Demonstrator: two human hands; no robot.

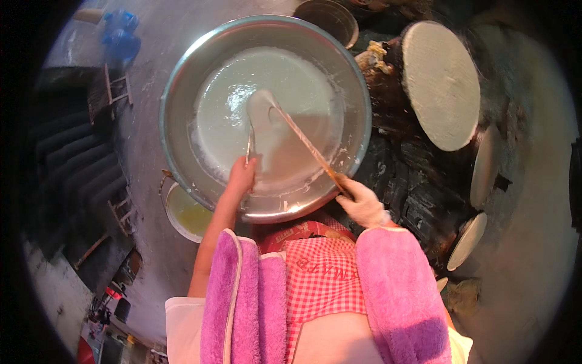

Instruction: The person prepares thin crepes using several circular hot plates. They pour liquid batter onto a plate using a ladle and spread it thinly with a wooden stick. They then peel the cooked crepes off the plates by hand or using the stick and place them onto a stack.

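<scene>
A large steel basin [176, 121] holds white liquid batter [224, 139]. My left hand [241, 179], bare, grips a slim metal handled utensil [249, 144] over the basin's near half, its far end coated in batter near the middle. My right hand [361, 200], in a pale glove, is closed on a long wooden stick [309, 145] smeared with white, which slants across the basin to meet the utensil's coated end. The exact shape of that end is hard to make out. Pink fluffy covers [394, 273] lie over both my forearms.
A pot of yellowish liquid [188, 215] stands at the basin's lower left. A round vessel [327, 15] is behind it. Pale round discs [441, 82] line the dark right side. At left are blue plastic bottles [120, 36], small ladder-like frames [119, 88] and dark step-like slats [73, 139].
</scene>
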